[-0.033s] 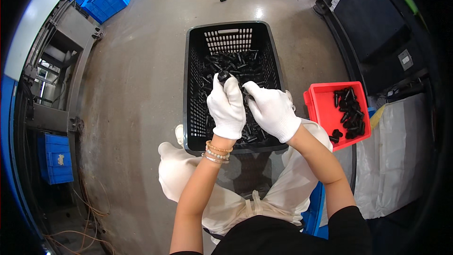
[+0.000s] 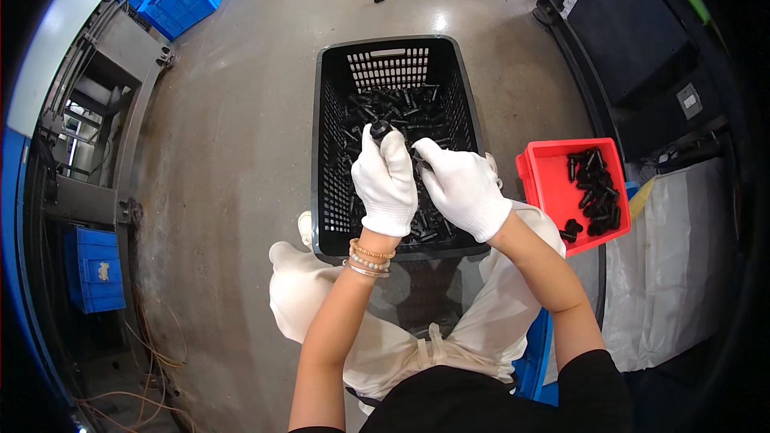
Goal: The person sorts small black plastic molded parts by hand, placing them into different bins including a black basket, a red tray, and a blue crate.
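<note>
In a white knit glove, my left hand (image 2: 384, 180) is closed around a black cylindrical plastic part (image 2: 380, 130), whose round end shows above the fingertips. Close beside it on the right, my right hand (image 2: 461, 186), gloved in the same way, is pinched, thumb toward the left hand. A small dark thing shows at its fingertips, too hidden to name. Both hands are over a black perforated plastic crate (image 2: 322, 224). Many loose black plastic parts (image 2: 405, 104) of slim, tubular shape lie heaped in it.
To the right, near my knee, a red bin (image 2: 549, 180) holds several black parts (image 2: 597, 192). One black part (image 2: 379, 0) lies on the floor beyond the crate. Blue crates (image 2: 183, 0) stand far left, a blue bin (image 2: 98, 269) nearer, and cables (image 2: 152, 361) trail on the floor.
</note>
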A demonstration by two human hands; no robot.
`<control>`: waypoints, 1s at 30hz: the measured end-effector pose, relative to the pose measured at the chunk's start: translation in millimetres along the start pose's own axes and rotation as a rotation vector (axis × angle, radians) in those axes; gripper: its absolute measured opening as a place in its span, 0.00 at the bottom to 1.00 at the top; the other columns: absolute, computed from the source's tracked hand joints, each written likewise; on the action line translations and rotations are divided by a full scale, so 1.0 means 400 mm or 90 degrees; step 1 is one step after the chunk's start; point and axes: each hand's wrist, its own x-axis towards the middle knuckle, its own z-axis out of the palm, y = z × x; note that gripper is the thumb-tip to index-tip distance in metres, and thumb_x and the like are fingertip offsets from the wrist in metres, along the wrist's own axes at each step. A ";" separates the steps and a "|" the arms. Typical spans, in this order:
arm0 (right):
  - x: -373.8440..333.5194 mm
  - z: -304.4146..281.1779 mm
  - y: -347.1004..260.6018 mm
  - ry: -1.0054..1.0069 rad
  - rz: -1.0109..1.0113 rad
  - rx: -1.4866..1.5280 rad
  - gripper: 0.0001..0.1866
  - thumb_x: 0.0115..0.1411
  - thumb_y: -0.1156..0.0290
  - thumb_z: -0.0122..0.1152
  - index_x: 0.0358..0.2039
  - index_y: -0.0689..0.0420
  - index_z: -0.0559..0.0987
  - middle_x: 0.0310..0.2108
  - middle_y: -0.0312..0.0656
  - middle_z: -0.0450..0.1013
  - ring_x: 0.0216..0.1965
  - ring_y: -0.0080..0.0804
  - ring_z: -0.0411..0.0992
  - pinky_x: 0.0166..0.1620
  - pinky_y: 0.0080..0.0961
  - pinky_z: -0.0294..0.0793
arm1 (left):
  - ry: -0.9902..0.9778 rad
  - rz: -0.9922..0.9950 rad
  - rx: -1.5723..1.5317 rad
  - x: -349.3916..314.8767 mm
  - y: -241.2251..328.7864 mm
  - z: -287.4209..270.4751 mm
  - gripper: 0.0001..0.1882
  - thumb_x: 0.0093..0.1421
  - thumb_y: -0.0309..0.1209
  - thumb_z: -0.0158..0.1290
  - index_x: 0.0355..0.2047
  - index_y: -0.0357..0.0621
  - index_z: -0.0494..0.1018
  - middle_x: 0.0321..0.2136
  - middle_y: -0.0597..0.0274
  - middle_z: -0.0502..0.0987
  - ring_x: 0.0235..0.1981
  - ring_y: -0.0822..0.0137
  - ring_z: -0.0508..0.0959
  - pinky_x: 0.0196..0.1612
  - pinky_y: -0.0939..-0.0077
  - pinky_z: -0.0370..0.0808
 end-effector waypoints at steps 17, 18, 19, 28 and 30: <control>0.018 -0.012 0.151 -0.046 0.181 -0.084 0.13 0.60 0.61 0.46 0.32 0.58 0.71 0.26 0.56 0.74 0.31 0.55 0.74 0.36 0.48 0.72 | -0.121 -0.003 0.089 -0.016 0.029 -0.004 0.14 0.59 0.38 0.48 0.32 0.36 0.70 0.16 0.47 0.72 0.18 0.48 0.74 0.21 0.63 0.68; 0.008 -0.035 0.185 -0.054 0.234 -0.072 0.14 0.59 0.61 0.45 0.33 0.58 0.73 0.30 0.57 0.74 0.35 0.56 0.73 0.41 0.47 0.71 | -0.182 -0.136 0.103 -0.006 0.017 -0.014 0.14 0.58 0.38 0.50 0.33 0.37 0.71 0.19 0.48 0.74 0.20 0.50 0.76 0.24 0.61 0.70; -0.005 -0.061 0.229 -0.085 0.314 -0.093 0.15 0.58 0.61 0.45 0.34 0.58 0.74 0.33 0.56 0.74 0.37 0.56 0.73 0.43 0.46 0.71 | -0.197 -0.085 0.140 -0.002 0.006 -0.015 0.13 0.57 0.37 0.51 0.32 0.38 0.70 0.20 0.50 0.75 0.21 0.52 0.76 0.26 0.62 0.70; -0.493 -0.139 0.736 -0.291 0.672 -0.382 0.14 0.55 0.65 0.49 0.37 0.57 0.79 0.42 0.53 0.73 0.44 0.48 0.72 0.47 0.38 0.72 | -0.382 0.075 0.313 -0.025 -0.066 -0.033 0.07 0.51 0.33 0.54 0.26 0.44 0.71 0.23 0.57 0.76 0.27 0.55 0.76 0.32 0.63 0.72; -0.602 -0.138 0.778 -0.487 0.623 -0.297 0.16 0.51 0.68 0.55 0.40 0.53 0.79 0.43 0.52 0.73 0.46 0.46 0.72 0.48 0.37 0.73 | -0.444 0.049 0.341 -0.031 -0.068 -0.034 0.08 0.51 0.34 0.54 0.26 0.44 0.71 0.23 0.57 0.76 0.28 0.55 0.76 0.33 0.62 0.71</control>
